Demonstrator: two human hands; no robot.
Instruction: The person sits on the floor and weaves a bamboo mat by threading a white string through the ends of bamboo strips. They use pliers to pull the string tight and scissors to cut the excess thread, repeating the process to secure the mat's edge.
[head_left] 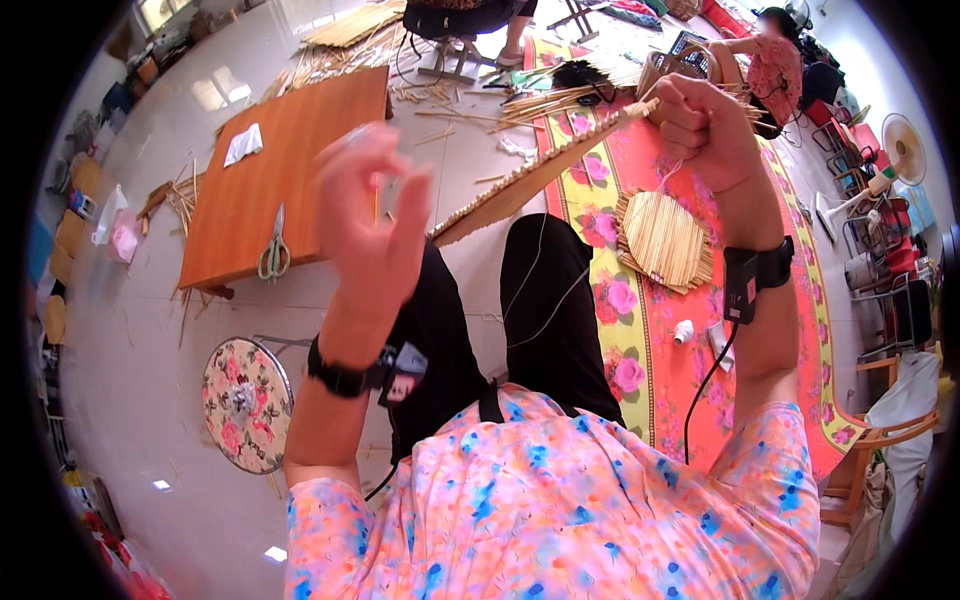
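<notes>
My right hand (705, 130) is closed on the upper right end of a flat straw panel (530, 188), which is tilted and seen nearly edge-on. Knotty stitches line the panel's upper edge, and its lower left end is by my left thigh. Raised to the left of the panel, my left hand (372, 205) is smeared by motion, so I cannot tell whether its fingers hold anything. A thin pale thread (545, 325) loops over my lap, and more thread hangs below my right hand. On the floral cloth to the right lies a roundish straw mat (665, 240).
Scissors (275, 250) and a white cloth (243, 145) lie on a wooden table (310, 140). A floral round stool (248, 405) stands left. A thread spool (683, 332) rests on the floral cloth (625, 400). Straw is scattered ahead; two people sit beyond. A fan (900, 150) stands right.
</notes>
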